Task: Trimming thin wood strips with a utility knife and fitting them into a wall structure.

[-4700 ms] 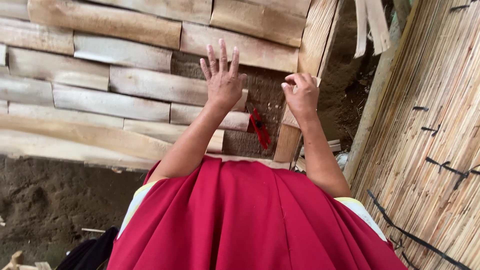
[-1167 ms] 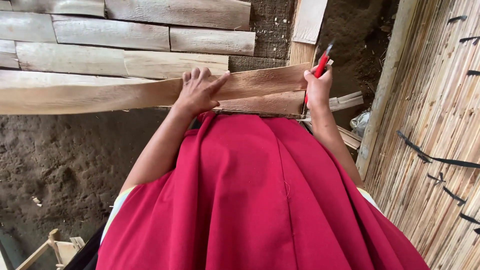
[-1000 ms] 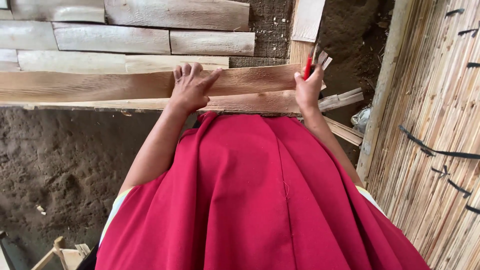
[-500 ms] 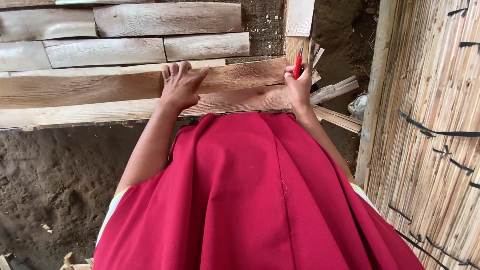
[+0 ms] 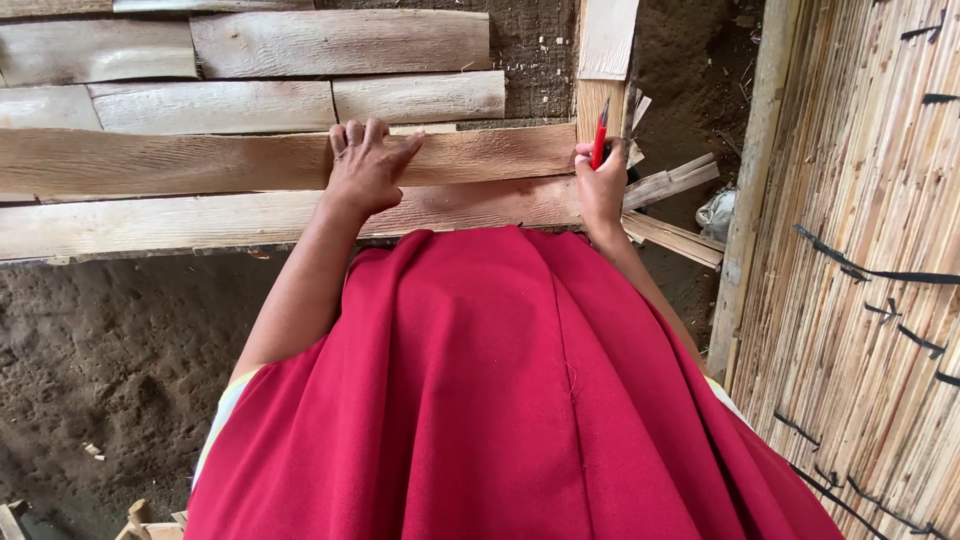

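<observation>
Left hand (image 5: 365,170) flat, palm down on long wooden plank (image 5: 200,160); arm extended forward from the red garment (image 5: 500,400), wrist slightly bent. Fingers spread a little, four fingertips (image 5: 352,130) reaching the plank's far edge, thumb angled out to the right along the board. Nothing clamped, just pressing.

Right hand (image 5: 602,185) raised at the plank's right end, fingers curled together around a red pencil (image 5: 600,135). Pencil upright, tip above the knuckles, set against the vertical wooden post (image 5: 600,60) just beyond the fingers. Heel of hand near the plank's end; contact with the wood not clear.

Count:
- Hands: two, both the wearer's own.
- Pencil: one, red.
- Plank under the left palm: one; second long plank (image 5: 150,225) just nearer than the fingers, touching its edge.
- Shorter boards (image 5: 340,45) beyond the fingertips: about four visible, in two rows on dark earth.
- Loose offcuts (image 5: 670,185) right of the right hand: two or three, angled.
- Reed screen (image 5: 860,250) far right, tied with dark cord.

Bare soil (image 5: 120,360) left of the left forearm.
</observation>
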